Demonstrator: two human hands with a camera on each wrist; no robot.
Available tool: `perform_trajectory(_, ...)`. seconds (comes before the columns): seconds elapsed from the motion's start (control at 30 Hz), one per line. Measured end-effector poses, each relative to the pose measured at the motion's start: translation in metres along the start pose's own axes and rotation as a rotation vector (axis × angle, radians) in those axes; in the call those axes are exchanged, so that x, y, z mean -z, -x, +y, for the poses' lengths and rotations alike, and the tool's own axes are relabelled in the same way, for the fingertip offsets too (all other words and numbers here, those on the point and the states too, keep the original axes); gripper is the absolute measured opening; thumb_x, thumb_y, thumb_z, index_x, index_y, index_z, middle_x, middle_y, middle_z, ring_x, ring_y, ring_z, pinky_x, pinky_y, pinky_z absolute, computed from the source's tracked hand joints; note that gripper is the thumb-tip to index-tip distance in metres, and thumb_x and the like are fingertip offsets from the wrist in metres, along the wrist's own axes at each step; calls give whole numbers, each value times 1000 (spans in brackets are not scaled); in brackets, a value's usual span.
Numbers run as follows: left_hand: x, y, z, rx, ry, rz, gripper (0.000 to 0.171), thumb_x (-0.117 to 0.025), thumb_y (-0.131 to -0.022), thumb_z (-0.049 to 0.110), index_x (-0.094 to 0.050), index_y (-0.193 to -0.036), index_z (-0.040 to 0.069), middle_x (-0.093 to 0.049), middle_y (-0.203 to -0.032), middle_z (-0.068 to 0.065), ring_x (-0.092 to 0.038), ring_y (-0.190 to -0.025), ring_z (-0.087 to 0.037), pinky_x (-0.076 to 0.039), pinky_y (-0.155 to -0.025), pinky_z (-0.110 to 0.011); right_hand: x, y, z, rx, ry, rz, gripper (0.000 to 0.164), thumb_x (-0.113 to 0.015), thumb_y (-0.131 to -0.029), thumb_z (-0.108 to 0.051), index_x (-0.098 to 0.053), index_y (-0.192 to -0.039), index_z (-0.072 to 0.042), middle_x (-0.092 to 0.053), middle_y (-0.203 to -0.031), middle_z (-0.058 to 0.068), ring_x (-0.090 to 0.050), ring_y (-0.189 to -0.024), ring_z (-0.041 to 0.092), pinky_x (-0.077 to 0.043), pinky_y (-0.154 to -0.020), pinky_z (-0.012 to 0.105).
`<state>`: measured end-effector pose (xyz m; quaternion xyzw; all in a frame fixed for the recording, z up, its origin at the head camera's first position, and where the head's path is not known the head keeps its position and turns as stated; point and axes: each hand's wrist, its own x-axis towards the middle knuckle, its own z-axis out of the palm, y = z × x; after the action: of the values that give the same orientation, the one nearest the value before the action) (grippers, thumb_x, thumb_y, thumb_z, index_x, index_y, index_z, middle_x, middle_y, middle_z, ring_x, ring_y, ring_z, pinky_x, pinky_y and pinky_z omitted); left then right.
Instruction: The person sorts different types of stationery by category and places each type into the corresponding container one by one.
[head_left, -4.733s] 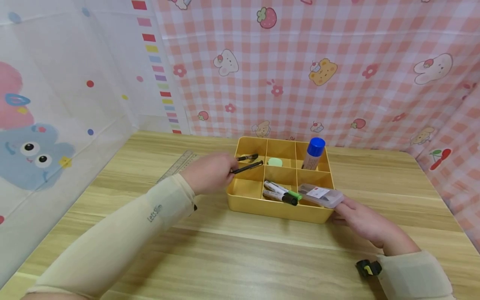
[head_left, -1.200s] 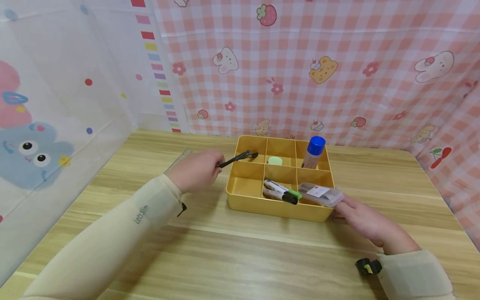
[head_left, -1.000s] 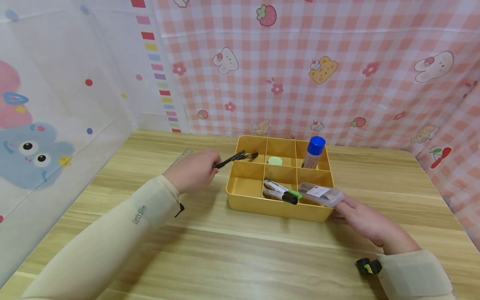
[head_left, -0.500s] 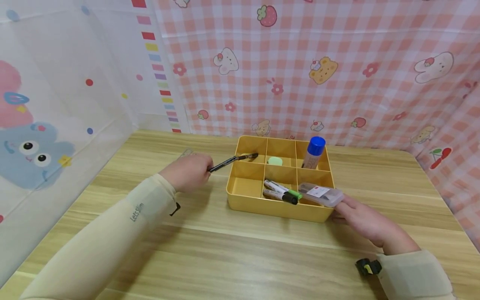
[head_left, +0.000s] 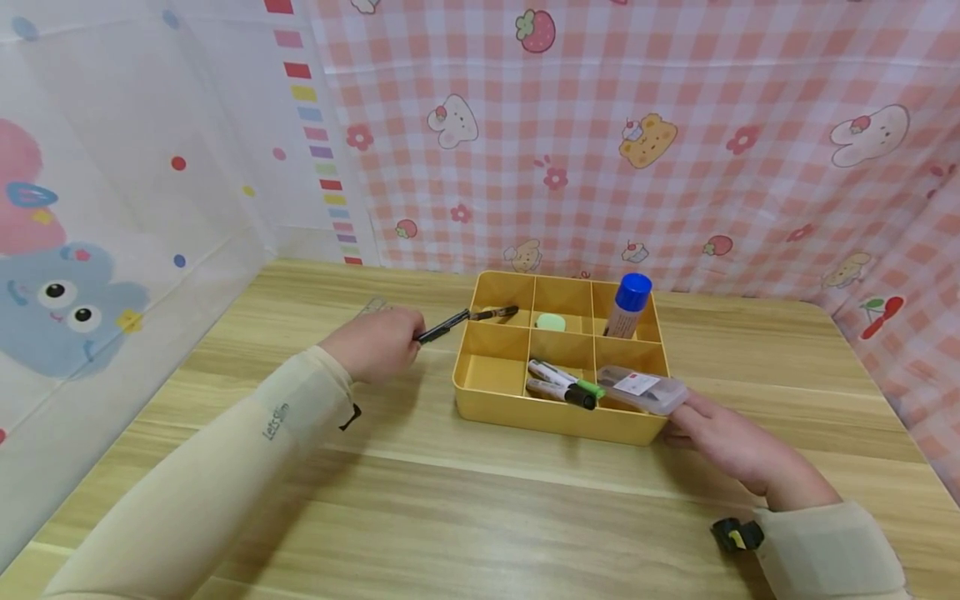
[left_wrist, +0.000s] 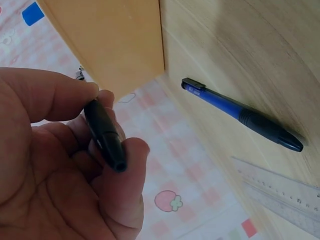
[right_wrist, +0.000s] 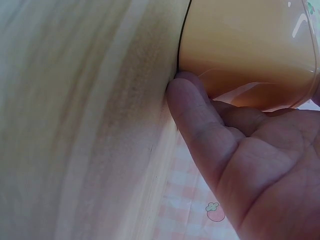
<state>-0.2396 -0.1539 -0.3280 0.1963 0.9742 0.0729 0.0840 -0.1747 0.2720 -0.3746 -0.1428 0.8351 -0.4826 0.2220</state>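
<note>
My left hand [head_left: 378, 343] pinches a black pen [left_wrist: 106, 134] between thumb and fingers, just left of a yellow divided organizer box [head_left: 555, 423]. The pen points toward the box's left rim. Another black pen [head_left: 498, 313] lies in the back left compartment. My right hand [head_left: 723, 442] is at the box's front right corner, with fingers [right_wrist: 192, 107] against its outer wall, low by the table. In the left wrist view a blue pen [left_wrist: 225, 106] lies on the table beside a clear ruler [left_wrist: 280, 192]; in the head view my left hand hides that pen.
The box also holds a blue-capped glue stick [head_left: 630, 304], a pale green item [head_left: 551, 322], two markers [head_left: 558, 387] with green and black caps, and a clear plastic case [head_left: 645, 390] sticking out over the right rim. Patterned cloth [head_left: 600, 192] hangs behind the wooden table [head_left: 465, 517].
My left hand has drawn back leftward from over the box with the black pen, and has hardly moved in the last half second. My right hand has stayed at the corner.
</note>
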Motion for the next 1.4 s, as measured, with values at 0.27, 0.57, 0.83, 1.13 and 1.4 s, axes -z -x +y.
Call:
perform_trajectory(0.27, -1, 0, -3, 0, 9, 12, 8, -52, -92, 16, -58, -91, 11, -59, -80, -2, -51, -71, -19, -46, -64, -34, 0, 0, 1, -6, -7, -5, 64, -28, -103, -42, -19, -144, 7, -27, -143, 31, -44, -117, 33, -45, -95, 47)
perform_trajectory(0.57, -6, -1, -6, 31, 21, -8, 8, -53, -92, 16, -58, -95, 10, -59, -83, -3, -52, -71, -19, -47, -63, -33, 0, -1, 1, 0, -10, -8, 64, -28, -103, -42, -19, -144, 6, -27, -143, 30, -43, -118, 33, -44, -96, 48)
perform_trajectory(0.83, -7, -2, -6, 36, 28, -41, 10, -51, -93, 16, -57, -98, 9, -59, -85, -3, -52, -72, -18, -48, -64, -33, 0, 0, 1, -4, -8, 0, 64, -29, -103, -42, -21, -144, 6, -28, -143, 30, -46, -116, 31, -45, -95, 48)
perform_trajectory(1.13, -9, -3, -5, 41, 15, -41, 11, -51, -94, 17, -56, -98, 9, -58, -85, -3, -52, -74, -18, -49, -67, -34, 0, 0, 0, -10, -6, -2, 64, -29, -103, -43, -20, -144, 6, -27, -143, 30, -44, -117, 32, -45, -95, 48)
perform_trajectory(1.4, -9, -3, -5, 45, -3, -36, 11, -51, -94, 19, -56, -97, 10, -58, -85, -3, -52, -75, -18, -49, -67, -35, 0, 0, 0, -10, -9, -1, 64, -28, -103, -42, -20, -144, 5, -26, -144, 30, -45, -116, 32, -45, -95, 48)
